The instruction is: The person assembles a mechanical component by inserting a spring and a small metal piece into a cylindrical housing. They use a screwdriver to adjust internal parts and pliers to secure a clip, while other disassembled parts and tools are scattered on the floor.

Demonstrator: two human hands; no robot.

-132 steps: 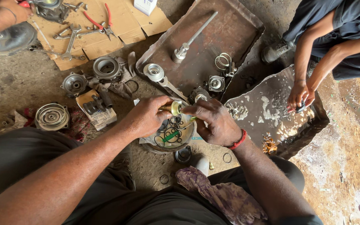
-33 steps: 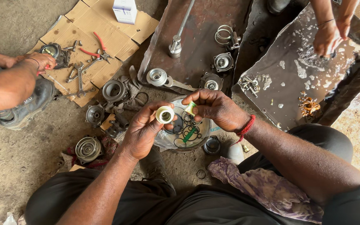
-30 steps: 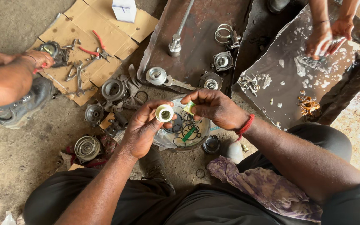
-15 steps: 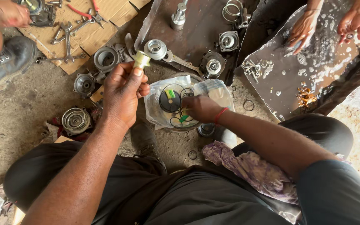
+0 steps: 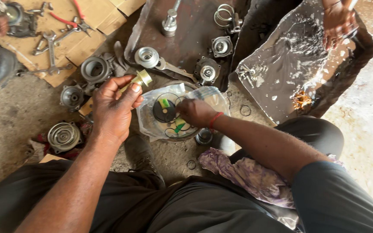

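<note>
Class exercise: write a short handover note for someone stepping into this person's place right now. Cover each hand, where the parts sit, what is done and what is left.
Left hand: fingers pinch a small pale-yellow cylindrical part, lifted clear of the bag.
Right hand: fingers reach into the clear plastic bag, among black rings and green pieces.
Done: one part is out of the bag.
Left: the other small pieces remain inside.
Nearby: metal housings on the ground, wrenches on cardboard.

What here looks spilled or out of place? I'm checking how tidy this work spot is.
Nothing looks spilled. Metal housings and loose rubber rings lie scattered on the bare dirt ground. The left hand holds a small brass part; the right hand reaches into a clear bag of seals.
</note>
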